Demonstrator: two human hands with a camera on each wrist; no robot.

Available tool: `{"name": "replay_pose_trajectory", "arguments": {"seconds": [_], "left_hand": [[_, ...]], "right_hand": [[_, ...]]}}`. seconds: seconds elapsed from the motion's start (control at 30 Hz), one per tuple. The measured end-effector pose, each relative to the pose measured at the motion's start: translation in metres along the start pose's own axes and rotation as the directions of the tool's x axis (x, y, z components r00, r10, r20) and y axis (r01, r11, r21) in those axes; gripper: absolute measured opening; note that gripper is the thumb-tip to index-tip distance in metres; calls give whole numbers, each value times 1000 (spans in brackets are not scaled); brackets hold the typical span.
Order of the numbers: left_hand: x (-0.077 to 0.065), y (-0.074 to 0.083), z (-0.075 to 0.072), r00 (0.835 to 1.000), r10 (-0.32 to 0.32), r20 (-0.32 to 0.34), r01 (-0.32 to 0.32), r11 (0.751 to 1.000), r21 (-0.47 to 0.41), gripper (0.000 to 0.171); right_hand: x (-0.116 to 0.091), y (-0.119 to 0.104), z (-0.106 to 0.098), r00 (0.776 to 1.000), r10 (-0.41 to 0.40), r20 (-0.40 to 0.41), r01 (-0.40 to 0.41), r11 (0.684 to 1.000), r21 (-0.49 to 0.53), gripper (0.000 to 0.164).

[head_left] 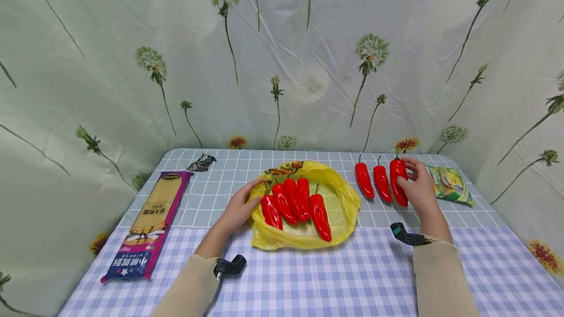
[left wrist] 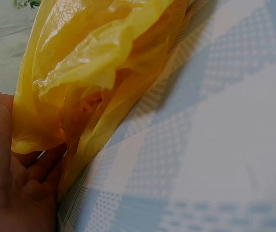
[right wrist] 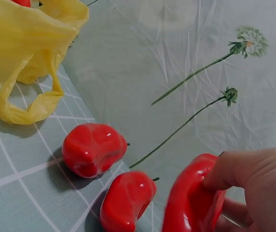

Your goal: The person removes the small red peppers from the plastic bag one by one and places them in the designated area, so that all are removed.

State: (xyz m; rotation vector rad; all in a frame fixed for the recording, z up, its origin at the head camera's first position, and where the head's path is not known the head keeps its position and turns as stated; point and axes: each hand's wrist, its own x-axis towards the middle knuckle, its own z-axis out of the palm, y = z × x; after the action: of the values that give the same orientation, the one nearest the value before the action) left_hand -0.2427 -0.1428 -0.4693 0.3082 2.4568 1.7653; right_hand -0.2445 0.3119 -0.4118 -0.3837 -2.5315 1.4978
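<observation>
A yellow plastic bag stands with its mouth spread, several red chili peppers lying inside. My left hand grips the bag's left side; in the left wrist view its fingers are partly hidden behind the yellow plastic. On the right, my right hand pinches a red chili pepper between thumb and fingers. Two more red chili peppers, one nearer the bag and one beside the held pepper, rest on the table. The right wrist view shows the held pepper close up.
A long pasta packet lies at the left, with a small black wrapper behind it. Beyond my right hand is a green snack bag. A checked cloth covers the table, and a flower-printed curtain hangs behind.
</observation>
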Motion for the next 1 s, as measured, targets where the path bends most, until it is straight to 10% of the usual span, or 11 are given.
{"name": "replay_pose_trajectory", "arguments": {"seconds": [0.73, 1.0], "left_hand": [[-1, 2, -1, 1000, -5, 7, 5, 1000, -13, 53], [-15, 34, -2, 999, -40, 29, 41, 999, -31, 52]], "right_hand": [[4, 17, 10, 993, 78, -91, -86, 992, -94, 42], [6, 20, 13, 998, 57, -15, -58, 991, -121, 55]]}}
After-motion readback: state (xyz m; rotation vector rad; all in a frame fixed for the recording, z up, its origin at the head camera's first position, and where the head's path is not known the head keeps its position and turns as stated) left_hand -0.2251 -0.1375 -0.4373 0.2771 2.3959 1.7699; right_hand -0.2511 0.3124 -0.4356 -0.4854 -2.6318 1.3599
